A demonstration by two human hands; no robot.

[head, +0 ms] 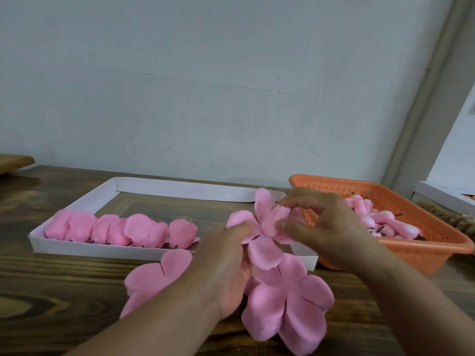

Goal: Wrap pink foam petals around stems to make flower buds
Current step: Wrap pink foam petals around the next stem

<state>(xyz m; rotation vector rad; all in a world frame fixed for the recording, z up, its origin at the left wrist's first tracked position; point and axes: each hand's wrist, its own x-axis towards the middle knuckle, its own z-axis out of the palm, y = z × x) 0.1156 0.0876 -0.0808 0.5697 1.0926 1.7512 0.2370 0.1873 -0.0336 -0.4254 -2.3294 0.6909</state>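
where the two hands meet above the dark wooden surface [77, 278], a pink foam petal piece [262, 227] is held between them. left hand [226, 268]: fingers curled under the piece, gripping its lower petals. right hand [321, 227]: thumb and fingertips pinching one upper petal, folding it inward. stem: not discernible inside the petals. flat petal pieces [290, 301] lie on the surface just below the hands, partly under the left wrist. white cardboard tray [77, 247], behind the hands: a row of wrapped pink buds [120, 229] stands along its near wall. orange perforated basket [411, 227], to the right, touching the tray corner: contains pink bud cores [383, 224] with dark stems.
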